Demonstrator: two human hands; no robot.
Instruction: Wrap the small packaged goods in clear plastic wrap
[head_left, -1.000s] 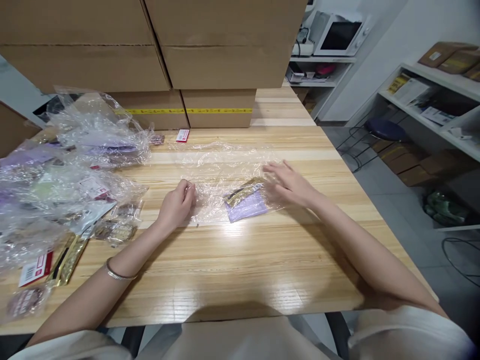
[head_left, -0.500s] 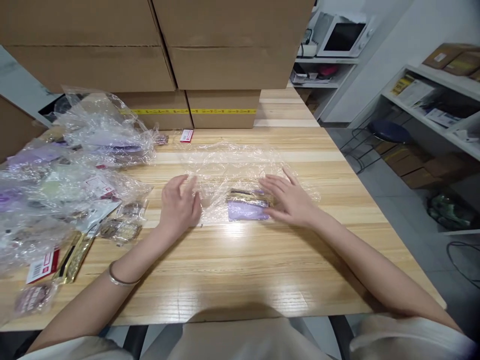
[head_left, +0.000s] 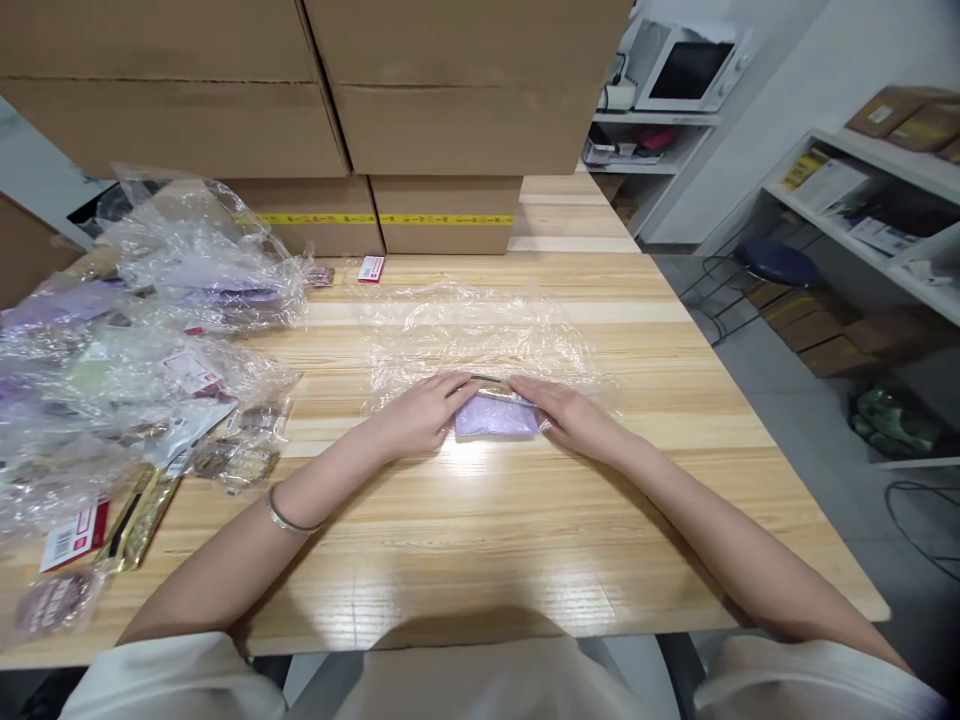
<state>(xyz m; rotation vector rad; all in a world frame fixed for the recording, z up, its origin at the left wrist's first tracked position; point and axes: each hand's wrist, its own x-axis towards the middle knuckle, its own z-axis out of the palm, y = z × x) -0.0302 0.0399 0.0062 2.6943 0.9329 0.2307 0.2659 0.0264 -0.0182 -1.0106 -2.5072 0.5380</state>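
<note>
A clear plastic bag (head_left: 487, 320) lies spread and crinkled on the table. At its near edge is a flat purple packet (head_left: 496, 418), with a gold packet (head_left: 495, 388) along its far side. My left hand (head_left: 420, 415) grips the left end of the gold packet, thumb and fingers brought together there. At the opposite end my right hand (head_left: 574, 418) holds it likewise, fingers pointing inward. Whether the plastic film lies between my fingers and the packet I cannot tell.
A heap of clear bags (head_left: 187, 270) with purple and gold contents covers the table's left side. Large cardboard boxes (head_left: 450, 130) stand along the back. A small red-and-white card (head_left: 370, 268) lies before them. Beyond the right edge are shelves and a blue stool (head_left: 776, 262).
My left hand has moved right from the bag's left side onto the packet. My right hand has closed in on the other end, and the gold packet now looks tilted up.
</note>
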